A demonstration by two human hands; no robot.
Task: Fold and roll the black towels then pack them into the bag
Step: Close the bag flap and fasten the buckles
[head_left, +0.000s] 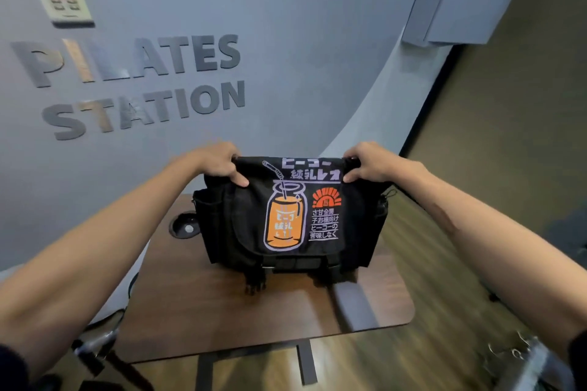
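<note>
Hands gripping the bag's top corners

Left hand (pixel 222 163) and right hand (pixel 368 162) pinch the bag (pixel 286 216), flap closed; opening it likely comes next.

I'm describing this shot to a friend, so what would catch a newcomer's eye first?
First, the black canvas messenger bag with an orange drink-jar print, standing mid-frame on the dark wooden table. The left hand and right hand each grip a top corner of its flap. Behind, at upper left, big grey PILATES STATION wall lettering.
</note>
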